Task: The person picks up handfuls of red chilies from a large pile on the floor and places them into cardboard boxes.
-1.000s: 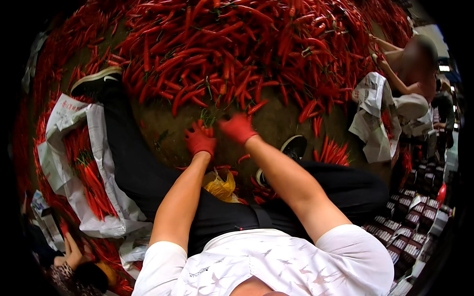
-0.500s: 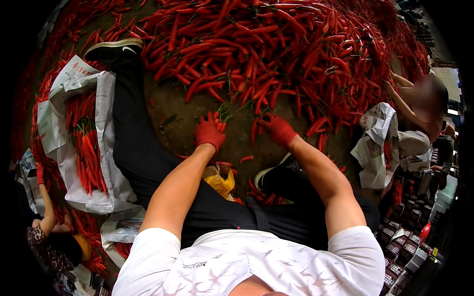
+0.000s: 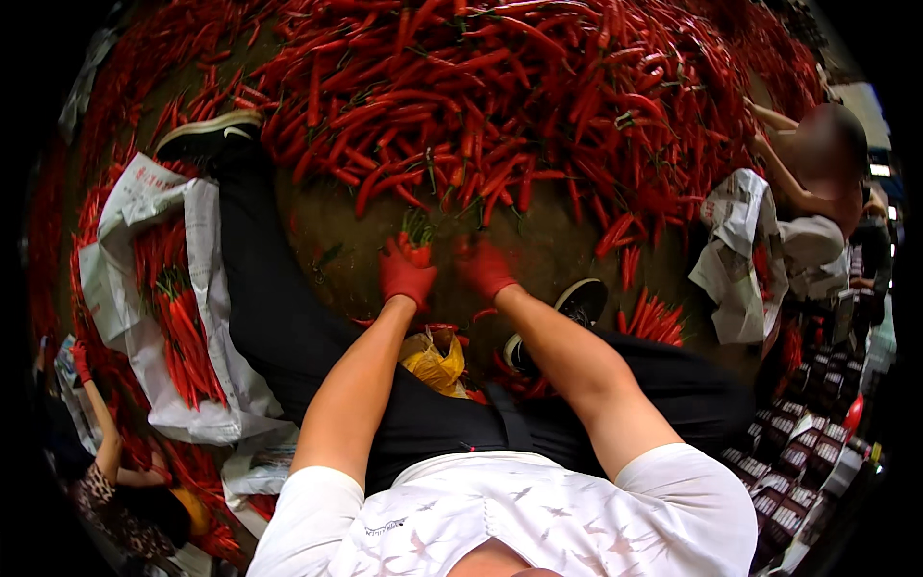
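My left hand (image 3: 408,275), in a red glove, grips a small bunch of red chillies (image 3: 418,253) with green stems pointing away from me. My right hand (image 3: 486,267), also red-gloved, is just to the right of the bunch, smeared by motion, so its fingers are unclear. Beyond both hands lies a big heap of red chillies (image 3: 500,87). Between my legs, below my hands, is a crumpled yellow bag (image 3: 433,361) among a few chillies.
White printed sacks of chillies (image 3: 207,308) lie beside my left leg. A white sack (image 3: 726,279) and a loose pile (image 3: 654,317) are at right. A co-worker (image 3: 822,192) sits at upper right, another (image 3: 106,481) at lower left. Dark patterned packs (image 3: 788,452) lie lower right.
Since half a second ago my right hand has moved leftward, closer to the bunch in my left hand, and is blurred. The whole view has shifted slightly.
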Motion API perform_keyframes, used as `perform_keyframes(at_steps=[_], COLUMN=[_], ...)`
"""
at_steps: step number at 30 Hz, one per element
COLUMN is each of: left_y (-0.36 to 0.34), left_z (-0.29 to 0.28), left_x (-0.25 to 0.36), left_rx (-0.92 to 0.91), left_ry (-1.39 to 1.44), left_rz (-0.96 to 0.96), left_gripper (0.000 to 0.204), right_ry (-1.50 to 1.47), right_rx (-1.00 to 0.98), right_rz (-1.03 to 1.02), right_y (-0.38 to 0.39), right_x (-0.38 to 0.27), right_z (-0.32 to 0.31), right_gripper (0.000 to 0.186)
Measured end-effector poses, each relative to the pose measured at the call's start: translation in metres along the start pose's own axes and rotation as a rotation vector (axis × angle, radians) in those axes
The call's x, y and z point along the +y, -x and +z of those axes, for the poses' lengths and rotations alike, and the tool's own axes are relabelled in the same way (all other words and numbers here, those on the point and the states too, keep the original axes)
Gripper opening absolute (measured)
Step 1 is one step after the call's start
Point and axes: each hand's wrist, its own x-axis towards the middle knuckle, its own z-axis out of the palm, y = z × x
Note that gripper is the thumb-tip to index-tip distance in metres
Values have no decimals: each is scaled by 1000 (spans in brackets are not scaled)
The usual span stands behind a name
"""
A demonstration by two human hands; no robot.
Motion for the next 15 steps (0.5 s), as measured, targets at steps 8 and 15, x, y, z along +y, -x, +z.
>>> perform_keyframes(at_steps=[8, 15], left_y=[-15, 15], left_z=[20, 7], left_x=[-20, 46], left_rx=[34, 89], left_ry=[169, -383], left_rz=[-102, -108], left_gripper=[112, 67], right_ry=[-1037, 518], right_rx=[-343, 612], right_rz=[251, -805], right_y=[-6, -83], right_x=[-29, -40], right_z=[80, -97], right_gripper=[55, 43])
